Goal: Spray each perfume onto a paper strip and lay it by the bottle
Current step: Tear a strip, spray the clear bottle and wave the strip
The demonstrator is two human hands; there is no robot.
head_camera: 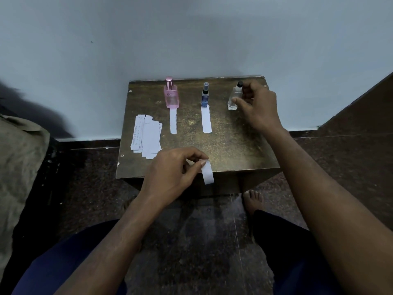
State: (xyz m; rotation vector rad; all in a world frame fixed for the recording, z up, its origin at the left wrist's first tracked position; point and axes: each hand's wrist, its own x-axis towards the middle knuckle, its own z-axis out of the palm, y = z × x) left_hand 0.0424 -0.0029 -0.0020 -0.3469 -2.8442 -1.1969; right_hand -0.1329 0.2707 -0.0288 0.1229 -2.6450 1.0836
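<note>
fingers of the right hand (258, 107) curl around the clear bottle (234, 99) at the tabletop's (234, 145) back right. the left hand (170, 173) pinches a paper strip (207, 172) at the front edge. spare strips (146, 138) show print too blurry to read.

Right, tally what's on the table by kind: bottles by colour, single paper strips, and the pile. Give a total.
Pink bottle: 1
Blue bottle: 1
Clear bottle, gripped by the right hand: 1
Single paper strips: 3, below the pink bottle, below the blue one, pinched in the left hand
Pile of spare strips: 1
Total: 7
</note>
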